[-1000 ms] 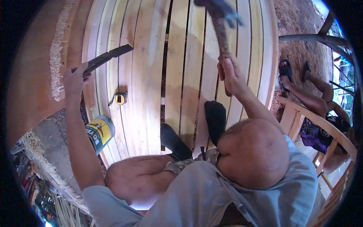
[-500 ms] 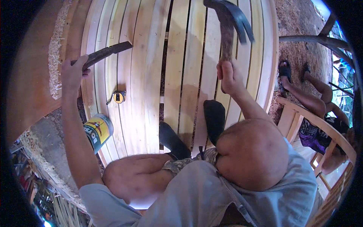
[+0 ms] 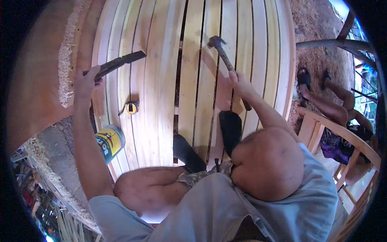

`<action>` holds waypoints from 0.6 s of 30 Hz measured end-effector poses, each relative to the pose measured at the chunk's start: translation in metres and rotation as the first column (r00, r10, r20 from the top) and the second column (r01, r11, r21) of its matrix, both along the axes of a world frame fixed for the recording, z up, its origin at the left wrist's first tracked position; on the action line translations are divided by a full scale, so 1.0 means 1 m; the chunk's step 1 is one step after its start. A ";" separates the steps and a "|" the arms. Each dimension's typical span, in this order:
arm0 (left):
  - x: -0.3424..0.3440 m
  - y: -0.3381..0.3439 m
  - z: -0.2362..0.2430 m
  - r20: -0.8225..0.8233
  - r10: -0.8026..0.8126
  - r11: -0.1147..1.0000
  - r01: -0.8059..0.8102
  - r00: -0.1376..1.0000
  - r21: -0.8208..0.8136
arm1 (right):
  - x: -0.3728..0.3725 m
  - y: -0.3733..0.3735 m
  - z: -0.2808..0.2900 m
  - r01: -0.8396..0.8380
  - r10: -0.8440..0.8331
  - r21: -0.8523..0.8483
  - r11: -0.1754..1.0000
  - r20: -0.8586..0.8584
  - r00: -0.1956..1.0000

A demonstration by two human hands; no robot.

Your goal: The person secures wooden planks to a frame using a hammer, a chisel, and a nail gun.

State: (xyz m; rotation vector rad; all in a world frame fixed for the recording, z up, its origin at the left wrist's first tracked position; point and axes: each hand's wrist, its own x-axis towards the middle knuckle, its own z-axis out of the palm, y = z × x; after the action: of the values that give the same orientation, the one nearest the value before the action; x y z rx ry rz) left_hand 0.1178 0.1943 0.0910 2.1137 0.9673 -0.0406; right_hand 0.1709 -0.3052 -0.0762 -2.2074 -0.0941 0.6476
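Observation:
My left hand [image 3: 89,84] is closed round one end of a dark, flat bar [image 3: 121,63], whose worn surface leaves its exact kind unclear. The bar slants up to the right over the pale wooden slats [image 3: 159,117]. On the right, my right hand [image 3: 242,84] grips the wooden handle of a claw hammer [image 3: 225,58]. Its head is up and to the left, above the middle slats. A yellow and black tape measure [image 3: 132,107] lies on the slats below the bar. Beside my left forearm stands a green and yellow can [image 3: 110,142].
I sit on the slatted platform with my dark-socked feet [image 3: 230,131] on it. A brown board [image 3: 38,88] with wood shavings [image 3: 66,68] lies at the left. Another person's legs [image 3: 328,103] show at the right, behind a curved wooden rail [image 3: 342,133].
The hammer has swung down and left, its head now tilted over the middle slats. My left hand and the bar have shifted slightly right and down in the picture, as have the tape measure and can.

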 end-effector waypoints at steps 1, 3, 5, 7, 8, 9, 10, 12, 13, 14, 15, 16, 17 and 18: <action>-0.002 0.007 0.000 -0.023 0.021 1.000 -0.021 0.999 0.000 | 0.004 0.008 0.003 -0.008 0.008 0.015 1.000 0.003 1.000; -0.002 0.000 0.003 -0.023 0.017 1.000 -0.017 1.000 0.014 | 0.009 0.014 0.021 0.103 -0.103 -0.074 0.992 0.008 0.995; -0.005 -0.008 0.006 -0.030 0.008 1.000 -0.008 1.000 0.009 | 0.002 0.010 0.037 0.092 -0.094 -0.024 0.995 -0.079 0.992; 0.000 -0.001 0.014 -0.208 0.000 0.997 0.017 0.978 0.079 | -0.007 0.000 0.021 0.057 -0.062 0.057 0.997 0.085 0.994; 0.002 -0.002 0.017 -0.201 0.003 0.997 0.014 0.980 0.082 | -0.006 -0.002 0.013 0.054 -0.059 0.061 0.997 0.093 0.994; 0.004 -0.008 0.018 -0.227 -0.055 0.991 0.080 0.972 0.106 | 0.000 0.002 0.010 0.020 -0.020 0.018 1.000 0.001 1.000; 0.007 -0.015 0.021 -0.255 -0.111 0.981 0.147 0.961 0.129 | 0.005 0.005 0.007 -0.018 0.016 -0.022 1.000 -0.091 0.996; 0.012 -0.020 0.021 -0.268 -0.127 0.973 0.172 0.955 0.151 | 0.019 0.019 0.025 0.052 -0.047 0.022 0.998 -0.189 0.981; 0.011 -0.021 0.021 -0.290 -0.158 0.964 0.212 0.944 0.163 | 0.022 0.031 0.047 0.140 -0.120 0.048 0.989 -0.297 0.947; 0.011 -0.018 0.026 -0.292 -0.138 0.964 0.196 0.947 0.178 | 0.023 0.045 0.071 0.126 -0.088 0.155 0.980 -0.230 0.969; 0.011 -0.017 0.026 -0.317 -0.154 0.939 0.238 0.936 0.247 | 0.025 0.052 0.093 0.116 -0.076 0.163 0.980 -0.231 0.970; 0.012 -0.022 0.027 -0.347 -0.174 0.907 0.287 0.922 0.307 | 0.027 0.056 0.111 0.056 -0.017 0.305 0.951 -0.130 0.991; 0.011 -0.025 0.029 -0.353 -0.167 0.908 0.284 0.920 0.309 | 0.027 0.061 0.117 -0.016 0.028 0.435 0.900 -0.021 0.999; 0.015 -0.038 0.035 -0.333 -0.175 0.911 0.280 0.927 0.302 | 0.028 0.061 0.117 -0.015 0.026 0.428 0.904 -0.021 0.999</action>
State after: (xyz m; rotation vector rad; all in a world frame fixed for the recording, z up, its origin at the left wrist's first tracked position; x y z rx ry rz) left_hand 0.1327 0.1565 0.1264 2.5961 0.9426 -0.3434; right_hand 0.1985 -0.2442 0.0409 -1.7737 -0.2252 0.6016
